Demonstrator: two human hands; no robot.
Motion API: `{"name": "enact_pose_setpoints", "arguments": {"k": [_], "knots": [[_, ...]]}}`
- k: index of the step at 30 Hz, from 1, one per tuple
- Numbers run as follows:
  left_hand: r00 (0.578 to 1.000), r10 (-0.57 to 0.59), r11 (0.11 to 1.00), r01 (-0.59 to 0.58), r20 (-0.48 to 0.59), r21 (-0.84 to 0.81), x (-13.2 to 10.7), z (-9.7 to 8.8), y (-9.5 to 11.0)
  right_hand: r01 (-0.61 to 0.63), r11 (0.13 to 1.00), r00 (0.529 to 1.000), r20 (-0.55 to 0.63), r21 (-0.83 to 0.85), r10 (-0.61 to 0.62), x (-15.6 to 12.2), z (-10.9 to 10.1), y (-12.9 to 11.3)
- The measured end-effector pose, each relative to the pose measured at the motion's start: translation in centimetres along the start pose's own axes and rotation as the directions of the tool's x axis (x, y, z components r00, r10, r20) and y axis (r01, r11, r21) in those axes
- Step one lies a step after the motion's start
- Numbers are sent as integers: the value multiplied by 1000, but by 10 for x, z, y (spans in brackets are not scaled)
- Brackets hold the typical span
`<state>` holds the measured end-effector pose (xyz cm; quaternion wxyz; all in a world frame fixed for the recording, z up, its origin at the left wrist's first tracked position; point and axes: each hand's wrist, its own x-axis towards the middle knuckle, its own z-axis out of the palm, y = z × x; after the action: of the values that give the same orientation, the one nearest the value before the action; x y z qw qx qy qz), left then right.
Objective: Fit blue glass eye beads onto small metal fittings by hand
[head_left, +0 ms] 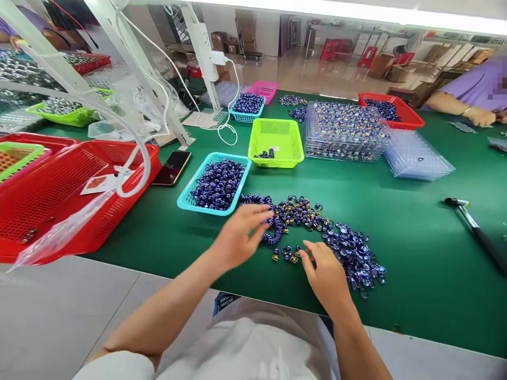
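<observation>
A heap of small dark blue shiny pieces (340, 243) lies on the green table (415, 253) in front of me. My left hand (240, 235) hovers over the heap's left end, fingers spread and slightly curled, touching pieces near a short row of them (273, 232). My right hand (327, 272) rests at the heap's near edge, fingers bent, fingertips by a few loose pieces (287, 256). What its fingers hold, if anything, is hidden. A turquoise basket (186, 199) full of the same pieces stands just left of the heap.
A lime basket (277, 138), stacked clear trays (344, 132) of pieces and empty trays (418, 155) stand behind. Red baskets (59, 195) and a phone (172, 168) are left. A hammer (473, 227) lies right. Another person's arm (455, 105) rests far right.
</observation>
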<state>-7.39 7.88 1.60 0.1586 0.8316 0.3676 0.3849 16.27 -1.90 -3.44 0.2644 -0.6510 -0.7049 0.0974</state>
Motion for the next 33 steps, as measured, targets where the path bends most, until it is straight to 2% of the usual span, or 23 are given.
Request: {"name": "enact_pose_setpoints", "arguments": {"k": [2,4,6,8,9,11,13,14,15,17,20,24,29,33], "knots": [[996,21,993,-12,82,-118,-11,19,19,9,1000,1000,29,-21,-8,6,6,-2],[992,-14,979,38,122,-201,-21,31,30,-2,999,1000,19,45,2,8,7,-3],[981,-112,948,153,158,-278,-30,38,37,-64,976,997,-18,210,69,4,2,-4],[939,-250,860,328,237,-391,-36,43,43,-140,896,985,-33,422,170,-4,-5,-6],[899,-316,772,429,302,-469,-37,45,46,-164,841,977,-33,516,210,-9,-9,-8],[792,-391,490,610,469,-623,-39,49,52,-155,741,970,-44,653,241,-18,-13,-13],[689,-376,157,706,620,-690,-39,54,57,-79,683,976,-82,726,200,-25,-14,-17],[650,-357,22,724,671,-690,-40,55,58,-29,668,983,-102,743,156,-27,-13,-18],[620,-343,-77,730,705,-679,-40,57,58,22,663,987,-121,749,104,-29,-13,-19],[573,-339,-185,737,746,-650,-41,58,59,114,671,988,-155,732,1,-31,-11,-20],[528,-345,-215,760,776,-613,-43,57,60,212,695,975,-200,687,-99,-31,-12,-19],[512,-321,-209,782,797,-587,-44,54,61,223,716,974,-182,661,-135,-33,-14,-20],[526,-339,-144,791,780,-595,-49,55,57,228,817,973,-84,530,-217,-34,-18,-23],[554,-351,-107,777,755,-621,-52,56,56,289,840,957,-114,459,-267,-34,-17,-22]]}}
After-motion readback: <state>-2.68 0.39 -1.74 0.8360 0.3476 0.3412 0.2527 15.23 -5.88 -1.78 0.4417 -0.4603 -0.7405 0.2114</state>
